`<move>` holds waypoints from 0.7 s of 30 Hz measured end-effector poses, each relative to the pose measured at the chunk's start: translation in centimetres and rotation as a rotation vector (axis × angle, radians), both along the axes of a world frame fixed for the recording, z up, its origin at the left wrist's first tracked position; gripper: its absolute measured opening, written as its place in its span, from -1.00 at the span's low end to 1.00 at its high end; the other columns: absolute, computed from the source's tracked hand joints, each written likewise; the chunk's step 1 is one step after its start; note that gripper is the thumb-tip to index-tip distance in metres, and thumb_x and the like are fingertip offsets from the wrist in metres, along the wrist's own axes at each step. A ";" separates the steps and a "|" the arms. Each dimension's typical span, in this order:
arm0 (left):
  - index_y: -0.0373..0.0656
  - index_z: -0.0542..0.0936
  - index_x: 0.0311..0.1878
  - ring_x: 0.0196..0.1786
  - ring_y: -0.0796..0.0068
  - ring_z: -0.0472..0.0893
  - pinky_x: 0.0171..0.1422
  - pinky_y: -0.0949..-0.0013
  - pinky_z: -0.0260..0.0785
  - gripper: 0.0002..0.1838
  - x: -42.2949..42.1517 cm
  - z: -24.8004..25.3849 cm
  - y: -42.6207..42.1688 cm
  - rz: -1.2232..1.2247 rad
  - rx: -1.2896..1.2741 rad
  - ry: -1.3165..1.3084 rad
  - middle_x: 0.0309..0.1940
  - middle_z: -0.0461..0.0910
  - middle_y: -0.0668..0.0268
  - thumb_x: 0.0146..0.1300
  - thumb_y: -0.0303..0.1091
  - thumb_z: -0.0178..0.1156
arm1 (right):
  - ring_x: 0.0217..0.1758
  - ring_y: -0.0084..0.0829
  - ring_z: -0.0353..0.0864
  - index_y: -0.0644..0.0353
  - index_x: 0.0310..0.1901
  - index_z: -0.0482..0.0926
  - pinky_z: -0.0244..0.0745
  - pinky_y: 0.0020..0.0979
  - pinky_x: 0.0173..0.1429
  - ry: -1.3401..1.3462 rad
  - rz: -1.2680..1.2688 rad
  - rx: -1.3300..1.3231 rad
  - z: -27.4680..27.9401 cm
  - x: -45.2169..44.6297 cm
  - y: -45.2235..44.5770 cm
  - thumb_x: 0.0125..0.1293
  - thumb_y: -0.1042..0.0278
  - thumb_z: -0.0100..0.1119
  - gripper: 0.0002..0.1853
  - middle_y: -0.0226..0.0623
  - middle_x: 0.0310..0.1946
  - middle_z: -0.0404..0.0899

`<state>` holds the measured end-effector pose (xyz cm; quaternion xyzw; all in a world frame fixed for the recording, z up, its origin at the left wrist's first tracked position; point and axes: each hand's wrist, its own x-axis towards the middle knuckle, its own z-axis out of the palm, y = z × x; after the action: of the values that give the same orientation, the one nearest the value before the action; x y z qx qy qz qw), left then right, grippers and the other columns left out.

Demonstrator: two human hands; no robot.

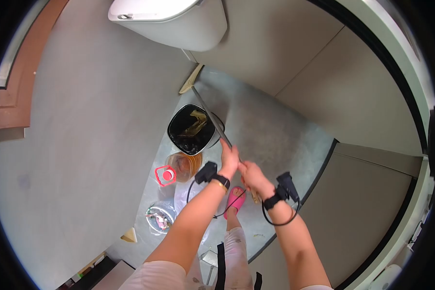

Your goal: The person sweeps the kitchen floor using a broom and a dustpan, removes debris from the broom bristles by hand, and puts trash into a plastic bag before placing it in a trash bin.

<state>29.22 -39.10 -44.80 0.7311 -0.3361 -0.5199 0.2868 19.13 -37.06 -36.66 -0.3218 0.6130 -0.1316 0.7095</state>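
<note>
Both hands are closed around the grey pole of a broom. My left hand (229, 157) grips it higher up, and my right hand (252, 176) holds it just below, close to the left. The pole (209, 112) runs up and left past the rim of a black bin. At its far end the pale broom head (192, 79) lies on the floor against the wall's foot. Inside the bin (181, 140) is a black liner with a yellowish wrapper (195, 123). Dark devices are strapped to both wrists.
Beside the bin stands a large bottle (187, 166) with a red cap and handle. Below it is a clear container (154, 211) holding small items. A white fixture (188, 29) juts out above. A dustpan (210, 257) lies near my legs. A pink slipper (235, 203) is on my foot.
</note>
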 end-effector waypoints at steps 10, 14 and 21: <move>-0.19 -0.40 0.21 -0.27 0.02 0.48 -0.17 0.17 0.30 -0.28 -7.5 0.3 14.7 -0.474 0.316 -0.086 -0.32 0.43 -0.16 0.12 -0.35 -0.19 | -0.88 -0.61 0.13 0.16 -0.34 0.33 0.06 -0.56 -0.82 0.016 -0.425 0.414 2.7 -3.9 16.9 0.25 0.11 -0.21 -0.73 -0.46 -0.81 0.21; -0.21 -0.36 0.22 -0.35 0.00 0.49 -0.23 0.14 0.30 -0.28 -10.8 5.2 19.3 -0.686 0.434 0.022 -0.45 0.46 -0.10 0.10 -0.34 -0.17 | -0.88 -0.61 0.12 0.13 -0.31 0.30 0.06 -0.55 -0.82 -0.033 -0.670 0.486 5.6 -5.2 23.6 0.25 0.08 -0.22 -0.73 -0.46 -0.81 0.19; -0.21 -0.37 0.22 -0.30 -0.03 0.48 -0.16 0.13 0.27 -0.28 -9.9 7.8 30.3 -0.991 0.550 0.120 -0.35 0.43 -0.18 0.09 -0.37 -0.19 | -0.86 -0.61 0.08 0.01 -0.33 0.21 0.05 -0.54 -0.80 -0.133 -1.025 0.642 9.5 -1.8 34.2 0.25 -0.02 -0.30 -0.72 -0.45 -0.80 0.17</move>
<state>19.32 -8.81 -37.04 0.5029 -0.4742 -0.7014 -0.1739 17.31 -2.81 -27.14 0.2533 0.6532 -0.2849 0.6543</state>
